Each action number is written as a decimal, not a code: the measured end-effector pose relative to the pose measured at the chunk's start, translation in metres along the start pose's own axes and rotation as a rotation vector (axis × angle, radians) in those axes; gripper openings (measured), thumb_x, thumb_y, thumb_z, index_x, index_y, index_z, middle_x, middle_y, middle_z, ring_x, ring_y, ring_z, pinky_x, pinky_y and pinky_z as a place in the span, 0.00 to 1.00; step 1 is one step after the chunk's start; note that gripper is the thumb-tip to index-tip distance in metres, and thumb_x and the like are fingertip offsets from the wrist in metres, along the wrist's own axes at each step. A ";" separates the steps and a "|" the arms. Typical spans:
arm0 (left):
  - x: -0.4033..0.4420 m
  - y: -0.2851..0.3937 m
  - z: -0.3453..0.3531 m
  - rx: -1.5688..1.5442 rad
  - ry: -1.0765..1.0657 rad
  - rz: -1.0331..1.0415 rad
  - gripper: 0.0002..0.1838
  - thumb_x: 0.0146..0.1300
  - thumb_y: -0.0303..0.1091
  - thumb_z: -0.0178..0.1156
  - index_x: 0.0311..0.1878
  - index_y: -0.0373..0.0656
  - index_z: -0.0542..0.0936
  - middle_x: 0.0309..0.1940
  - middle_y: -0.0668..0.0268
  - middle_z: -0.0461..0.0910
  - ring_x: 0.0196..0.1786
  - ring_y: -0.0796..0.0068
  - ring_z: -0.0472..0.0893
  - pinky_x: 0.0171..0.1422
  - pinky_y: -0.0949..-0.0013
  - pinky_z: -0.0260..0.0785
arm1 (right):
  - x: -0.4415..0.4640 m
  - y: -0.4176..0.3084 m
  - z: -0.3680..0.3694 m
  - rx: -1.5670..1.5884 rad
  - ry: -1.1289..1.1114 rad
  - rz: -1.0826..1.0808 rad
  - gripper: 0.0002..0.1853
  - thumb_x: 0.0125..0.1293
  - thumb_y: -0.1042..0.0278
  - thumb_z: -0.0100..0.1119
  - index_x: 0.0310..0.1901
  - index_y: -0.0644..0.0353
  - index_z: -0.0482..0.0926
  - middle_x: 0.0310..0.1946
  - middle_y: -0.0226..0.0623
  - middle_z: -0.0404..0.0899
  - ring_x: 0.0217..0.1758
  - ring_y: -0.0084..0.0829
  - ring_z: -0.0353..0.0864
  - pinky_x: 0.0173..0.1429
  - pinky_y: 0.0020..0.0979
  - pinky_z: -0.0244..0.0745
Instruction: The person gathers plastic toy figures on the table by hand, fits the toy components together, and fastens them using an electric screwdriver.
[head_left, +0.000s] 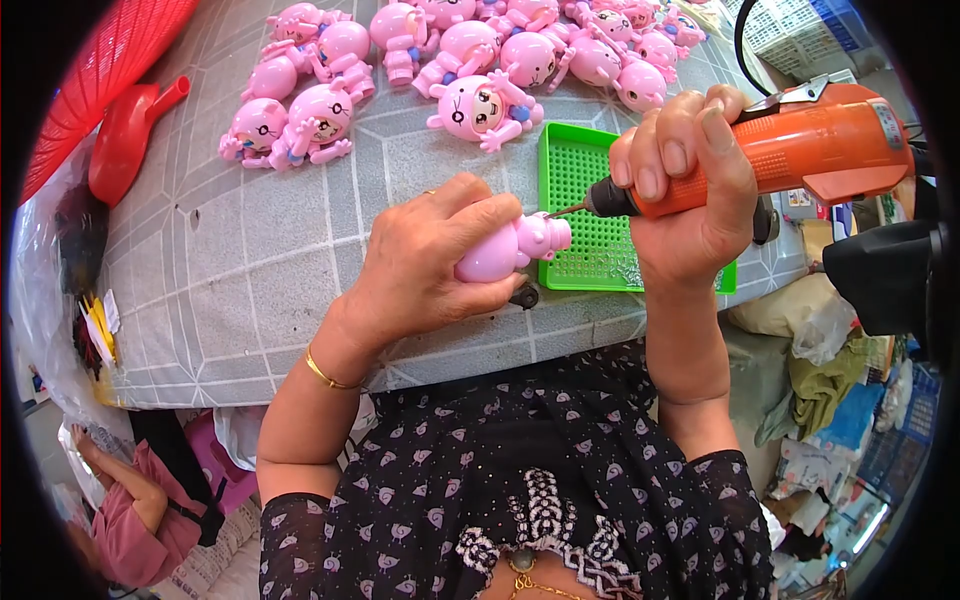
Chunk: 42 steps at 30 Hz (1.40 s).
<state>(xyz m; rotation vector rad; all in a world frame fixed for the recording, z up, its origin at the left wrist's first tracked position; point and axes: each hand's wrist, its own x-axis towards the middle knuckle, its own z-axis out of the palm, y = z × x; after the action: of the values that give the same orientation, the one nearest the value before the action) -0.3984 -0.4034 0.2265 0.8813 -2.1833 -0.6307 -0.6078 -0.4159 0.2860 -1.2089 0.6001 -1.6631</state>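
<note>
My left hand (430, 255) is closed round a pink toy figure (490, 255), its round head in my palm and its small body pointing right. An orange electric screwdriver (790, 150) is gripped in my right hand (690, 190). The screwdriver's thin bit (568, 210) points left, and its tip meets the toy's body; the screw there is too small to make out. Under the bit and my right hand lies a green perforated tray (545, 185), with small silvery screws (628, 272) near its front edge.
Several pink toy figures (480, 108) lie in a heap along the back of the cloth-covered table (250, 230). At the left are a red plastic scoop (125, 140) and a red mesh basket (100, 80). Another person (150, 510) sits at lower left.
</note>
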 end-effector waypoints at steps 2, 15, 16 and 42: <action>0.001 0.004 -0.003 -0.015 -0.012 -0.027 0.24 0.44 0.34 0.74 0.48 0.44 0.82 0.38 0.61 0.80 0.37 0.59 0.83 0.41 0.60 0.76 | 0.000 0.001 -0.001 0.013 0.004 -0.004 0.06 0.75 0.64 0.51 0.43 0.54 0.66 0.24 0.28 0.66 0.20 0.21 0.66 0.32 0.30 0.69; 0.000 -0.001 0.007 -0.036 0.052 -0.018 0.22 0.46 0.37 0.73 0.46 0.44 0.81 0.37 0.62 0.79 0.33 0.58 0.83 0.37 0.58 0.76 | 0.000 0.000 0.002 -0.126 -0.156 -0.024 0.13 0.72 0.68 0.53 0.29 0.53 0.61 0.21 0.29 0.65 0.17 0.23 0.64 0.27 0.30 0.68; 0.001 0.000 0.007 -0.036 0.051 -0.018 0.22 0.46 0.37 0.73 0.46 0.44 0.81 0.37 0.62 0.79 0.33 0.58 0.83 0.37 0.58 0.76 | 0.000 0.000 0.003 -0.147 -0.151 -0.009 0.13 0.71 0.69 0.53 0.29 0.54 0.61 0.20 0.29 0.64 0.16 0.23 0.64 0.26 0.30 0.67; 0.006 0.005 0.017 -0.077 0.033 -0.110 0.27 0.45 0.38 0.76 0.49 0.43 0.79 0.37 0.58 0.78 0.37 0.55 0.82 0.40 0.57 0.74 | -0.035 -0.007 -0.064 -0.198 0.290 -0.121 0.09 0.66 0.78 0.63 0.40 0.63 0.71 0.23 0.31 0.73 0.19 0.21 0.71 0.26 0.26 0.72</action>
<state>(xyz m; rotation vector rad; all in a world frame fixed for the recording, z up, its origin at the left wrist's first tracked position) -0.4158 -0.4017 0.2212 0.9687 -2.0780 -0.7432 -0.6674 -0.3907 0.2521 -1.1698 0.9035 -1.9360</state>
